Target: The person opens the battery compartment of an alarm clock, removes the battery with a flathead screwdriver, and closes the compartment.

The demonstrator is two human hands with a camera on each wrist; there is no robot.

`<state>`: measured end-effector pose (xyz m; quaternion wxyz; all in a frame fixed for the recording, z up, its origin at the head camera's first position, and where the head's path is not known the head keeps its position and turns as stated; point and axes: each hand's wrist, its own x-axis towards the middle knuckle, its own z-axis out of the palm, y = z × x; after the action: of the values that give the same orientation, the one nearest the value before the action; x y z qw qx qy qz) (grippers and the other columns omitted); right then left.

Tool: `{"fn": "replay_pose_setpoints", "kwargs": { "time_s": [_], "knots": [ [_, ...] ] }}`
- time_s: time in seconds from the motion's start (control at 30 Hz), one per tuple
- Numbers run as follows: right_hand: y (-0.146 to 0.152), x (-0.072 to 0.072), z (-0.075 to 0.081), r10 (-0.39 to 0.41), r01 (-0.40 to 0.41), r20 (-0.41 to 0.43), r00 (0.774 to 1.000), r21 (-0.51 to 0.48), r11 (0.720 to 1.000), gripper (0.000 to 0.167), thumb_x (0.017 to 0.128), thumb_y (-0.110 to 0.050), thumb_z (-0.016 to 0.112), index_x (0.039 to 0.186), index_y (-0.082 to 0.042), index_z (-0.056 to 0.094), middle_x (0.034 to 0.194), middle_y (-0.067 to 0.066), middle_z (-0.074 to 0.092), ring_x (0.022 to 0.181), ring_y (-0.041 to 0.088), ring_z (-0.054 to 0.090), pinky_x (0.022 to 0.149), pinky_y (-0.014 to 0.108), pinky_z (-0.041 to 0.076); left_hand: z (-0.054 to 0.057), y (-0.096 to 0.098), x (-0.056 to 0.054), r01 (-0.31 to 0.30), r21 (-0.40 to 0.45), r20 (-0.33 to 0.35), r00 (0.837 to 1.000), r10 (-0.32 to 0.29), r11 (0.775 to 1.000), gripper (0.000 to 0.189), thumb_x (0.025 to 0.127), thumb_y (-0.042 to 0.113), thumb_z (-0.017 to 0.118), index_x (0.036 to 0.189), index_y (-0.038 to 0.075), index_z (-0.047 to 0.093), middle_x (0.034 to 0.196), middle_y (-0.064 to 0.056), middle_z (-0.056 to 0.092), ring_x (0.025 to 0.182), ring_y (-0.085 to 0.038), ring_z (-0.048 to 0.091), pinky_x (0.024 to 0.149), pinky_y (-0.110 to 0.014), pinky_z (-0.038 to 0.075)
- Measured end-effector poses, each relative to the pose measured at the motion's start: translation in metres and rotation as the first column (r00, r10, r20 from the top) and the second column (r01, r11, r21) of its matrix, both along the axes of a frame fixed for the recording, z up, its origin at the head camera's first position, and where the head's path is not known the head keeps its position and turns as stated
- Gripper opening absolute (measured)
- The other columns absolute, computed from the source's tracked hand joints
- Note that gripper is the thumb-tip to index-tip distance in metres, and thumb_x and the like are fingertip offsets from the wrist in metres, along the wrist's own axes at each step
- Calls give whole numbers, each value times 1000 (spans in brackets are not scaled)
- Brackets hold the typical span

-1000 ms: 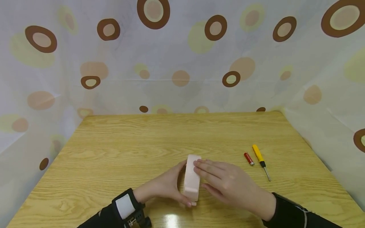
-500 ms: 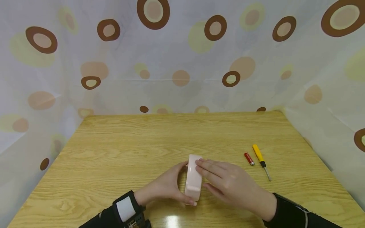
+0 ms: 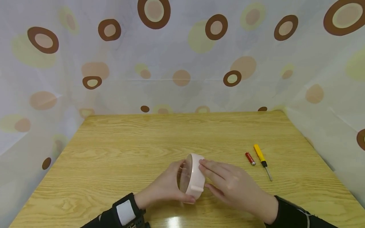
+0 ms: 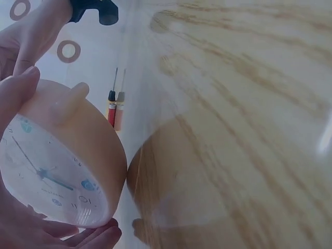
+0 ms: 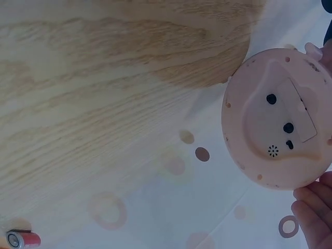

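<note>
A round pale pink alarm clock (image 3: 197, 177) stands on its edge, tilted, near the front of the table. My left hand (image 3: 171, 182) grips it from the left, thumb at the near edge and fingers at the far one. Straight fingers of my right hand (image 3: 231, 183) rest against its rim from the right, the thumb a little apart. In the left wrist view the clock face (image 4: 44, 176) shows blue hands and numerals. The right wrist view shows its back, with black knobs, speaker holes and a battery cover (image 5: 303, 111) in place.
A red battery (image 3: 250, 159) lies right of the hands, beside a screwdriver (image 3: 262, 161) with a yellow handle. The wood-grain table (image 3: 128, 139) ends at a hanging cloth (image 3: 182, 47) with circle patterns at the back and sides.
The clock has turned between the hands; its face side now shows on the left where only the rim showed before. Both hands have shifted very slightly. The battery and screwdriver still lie there.
</note>
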<state>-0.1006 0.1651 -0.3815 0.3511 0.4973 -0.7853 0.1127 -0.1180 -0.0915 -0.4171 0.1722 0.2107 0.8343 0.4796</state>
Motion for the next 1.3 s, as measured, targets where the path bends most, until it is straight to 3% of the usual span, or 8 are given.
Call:
{"fn": "replay_pose_setpoints", "kwargs": {
  "time_s": [0.37,0.6,0.97,1.03,1.2,1.3],
  "knots": [
    [4,1,-10,-74,74,87,994,2,997,60,114,-45,39,125,1,76,124,13,78,100,20,79,80,33,65,2,2,3,-106,-129,-128,988,90,986,129,62,41,101,160,-8,34,153,-25,49,132,-33,55,108,-54,51],
    [6,0,-14,-41,43,67,997,-22,999,61,112,-48,43,128,2,74,124,14,78,96,21,79,77,34,65,0,0,4,-131,-174,-196,976,96,976,135,60,48,102,162,-7,33,149,-25,49,123,-32,57,101,-52,56],
    [10,3,-24,-51,54,151,987,-20,998,63,105,-55,58,128,1,74,126,14,77,98,22,79,79,35,65,1,0,4,-200,-269,-311,944,111,942,139,56,53,104,163,-2,34,154,-26,46,129,-38,57,105,-54,56],
    [10,3,-25,-66,68,170,983,-9,998,61,102,-54,67,127,1,74,126,14,78,98,22,79,79,34,65,0,0,4,-207,-277,-328,938,110,938,139,55,54,104,163,-2,35,154,-26,47,130,-38,57,105,-53,56],
    [11,7,-23,-128,119,251,960,50,992,66,84,-46,88,128,1,73,127,13,77,101,22,79,81,35,65,0,1,3,-218,-314,-358,929,98,924,139,55,56,103,162,-2,37,154,-25,47,133,-38,55,107,-53,56],
    [11,10,-22,-168,149,295,941,85,985,67,80,-41,92,129,0,73,128,12,76,103,23,78,83,37,65,1,2,2,-221,-339,-368,926,88,914,139,54,57,103,162,-1,37,155,-25,47,135,-39,54,107,-54,55]
  ]
}}
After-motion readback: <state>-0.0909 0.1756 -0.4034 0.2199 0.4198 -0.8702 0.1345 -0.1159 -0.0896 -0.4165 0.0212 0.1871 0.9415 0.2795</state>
